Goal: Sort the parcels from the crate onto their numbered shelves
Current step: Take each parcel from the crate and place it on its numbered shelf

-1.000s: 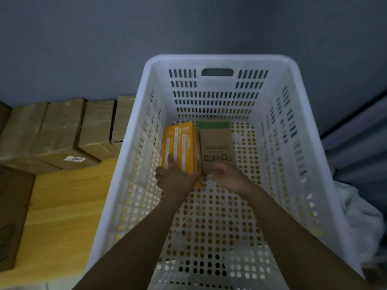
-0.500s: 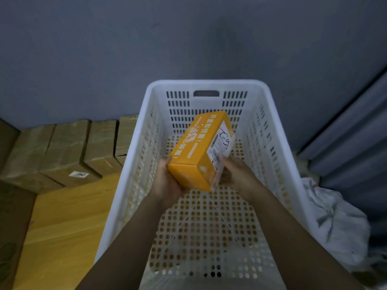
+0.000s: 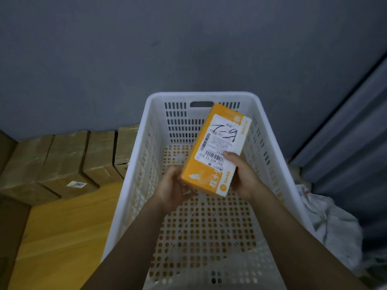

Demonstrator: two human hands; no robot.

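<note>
Rolled label-up above the crate (image 3: 135, 185), the orange parcel (image 3: 206, 176) sits with left hand (image 3: 173, 188) and right hand (image 3: 243, 178) fingers (image 3: 230, 156) clamped round its near end, seemingly reading "7-9".

One parcel (image 3: 216, 147), one crate (image 3: 201, 95), four boxes (image 3: 69, 160) (taped)

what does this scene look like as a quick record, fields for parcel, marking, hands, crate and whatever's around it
parcel: orange parcel, held over the white crate, label side up, tilted
marking: handwritten 7-9 on its white label
hands: left hand holds the near left end from below; right hand grips the right edge, thumb on the label
crate: perforated, no other parcel in view, part of its floor hidden
left of crate: cardboard boxes on a wooden surface
right of crate: crumpled white cloth
</note>
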